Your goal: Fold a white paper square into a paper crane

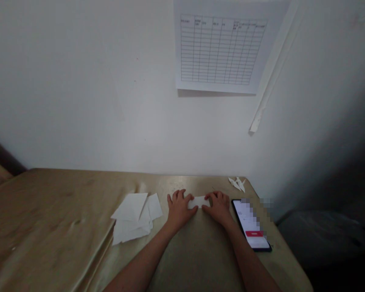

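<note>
A small white folded piece of paper [199,202] lies on the tan table, stretched between my two hands. My left hand [180,206] pinches its left end between thumb and forefinger, the other fingers spread on the table. At the right end, my right hand [218,206] grips the paper the same way, its other fingers curled. To the left of my left hand sits a loose stack of white paper pieces [132,217]. Beyond my right hand, near the table's far corner, are a few small folded paper shapes [237,184].
A phone [249,227] with a lit screen lies right of my right forearm, near the table's right edge. The covered table [63,211] meets a white wall. A printed table sheet [222,48] hangs there. Dark material [322,231] is at the right.
</note>
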A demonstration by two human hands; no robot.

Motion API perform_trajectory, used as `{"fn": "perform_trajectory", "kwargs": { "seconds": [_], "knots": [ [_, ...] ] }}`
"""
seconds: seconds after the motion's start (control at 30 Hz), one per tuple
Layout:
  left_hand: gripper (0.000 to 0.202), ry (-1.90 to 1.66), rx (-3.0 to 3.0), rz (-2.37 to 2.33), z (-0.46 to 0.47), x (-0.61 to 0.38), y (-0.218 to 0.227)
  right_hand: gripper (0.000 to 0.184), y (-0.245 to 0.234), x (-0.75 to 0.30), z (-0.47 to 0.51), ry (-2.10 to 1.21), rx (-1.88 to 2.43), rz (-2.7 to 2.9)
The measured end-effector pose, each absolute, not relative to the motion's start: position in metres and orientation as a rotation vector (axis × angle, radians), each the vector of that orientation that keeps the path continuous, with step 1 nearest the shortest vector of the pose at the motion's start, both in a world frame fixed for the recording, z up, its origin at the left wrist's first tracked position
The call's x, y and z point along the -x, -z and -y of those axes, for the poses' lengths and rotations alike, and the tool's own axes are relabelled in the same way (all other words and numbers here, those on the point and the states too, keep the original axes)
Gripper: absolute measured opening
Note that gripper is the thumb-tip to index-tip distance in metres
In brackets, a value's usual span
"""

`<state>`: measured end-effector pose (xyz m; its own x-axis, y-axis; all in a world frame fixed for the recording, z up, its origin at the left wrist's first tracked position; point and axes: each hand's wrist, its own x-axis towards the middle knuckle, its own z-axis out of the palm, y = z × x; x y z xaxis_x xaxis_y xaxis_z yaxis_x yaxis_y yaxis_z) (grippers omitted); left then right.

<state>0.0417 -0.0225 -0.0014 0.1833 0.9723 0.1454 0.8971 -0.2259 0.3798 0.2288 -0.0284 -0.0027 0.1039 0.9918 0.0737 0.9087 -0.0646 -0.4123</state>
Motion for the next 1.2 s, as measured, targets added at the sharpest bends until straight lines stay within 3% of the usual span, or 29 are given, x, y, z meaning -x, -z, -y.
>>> {"fn": "perform_trajectory", "kwargs": {
  "seconds": [0.27, 0.8, 1.2],
  "knots": [
    [0.047, -0.511, -2.218, -1.864, 0.022, -0.049, 0.0, 0.05, 0.004, -0.225, 0.025, -0.317, 2.084, 1.856],
    [0.048, -0.461, -2.204, -1.809, 0.018, -0.041, -0.001, 0.039, -0.002, -0.228, 0.021, -0.439, 2.118, 1.812],
    [0.05, -0.381, -2.196, -1.719, 0.011, -0.013, -0.003, 0.044, 0.0, -0.237, 0.018, -0.509, 2.072, 1.851]
  ]
}}
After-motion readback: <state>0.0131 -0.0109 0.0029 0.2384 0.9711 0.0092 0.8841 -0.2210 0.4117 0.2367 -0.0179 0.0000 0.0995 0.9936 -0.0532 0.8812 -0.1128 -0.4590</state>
